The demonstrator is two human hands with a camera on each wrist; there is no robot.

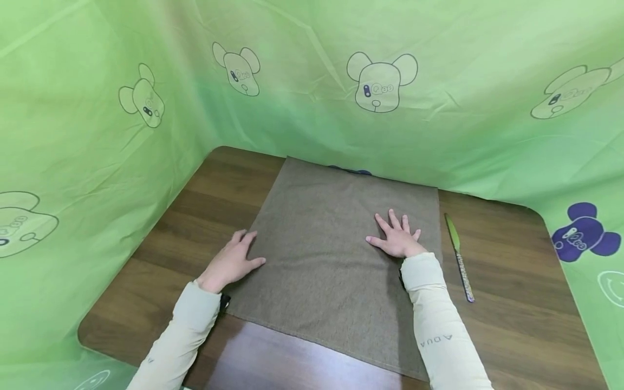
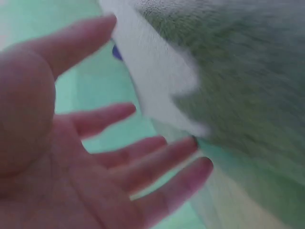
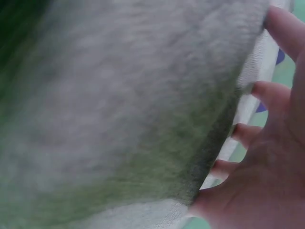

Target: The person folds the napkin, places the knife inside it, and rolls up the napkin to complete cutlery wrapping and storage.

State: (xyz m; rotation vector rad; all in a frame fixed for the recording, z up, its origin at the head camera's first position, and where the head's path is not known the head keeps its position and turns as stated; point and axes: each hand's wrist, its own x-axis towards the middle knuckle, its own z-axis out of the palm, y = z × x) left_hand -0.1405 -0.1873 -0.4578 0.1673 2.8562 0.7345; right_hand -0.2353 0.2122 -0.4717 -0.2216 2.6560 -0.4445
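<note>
A grey-brown cloth [image 1: 317, 292] lies spread flat over the table, with light creases across its middle. At its left edge is my left hand [image 1: 230, 262], thumb and fingertips over the border, fingers relaxed. My right hand [image 1: 398, 239] rests palm down on the right part of the cloth, fingers fanned out. In the left wrist view the left hand [image 2: 100, 176] shows its palm and loosely extended fingers beside the blurred cloth [image 2: 228, 71]. The right wrist view has the right hand's fingertips [image 3: 261, 88] against the cloth's surface [image 3: 133, 105].
To the right of the cloth lies a table knife [image 1: 458, 252] with a green blade and a patterned handle. The wooden table [image 1: 517, 281] has rounded corners. Green sheeting [image 1: 302, 70] printed with cartoon bear heads hangs behind it and on both sides.
</note>
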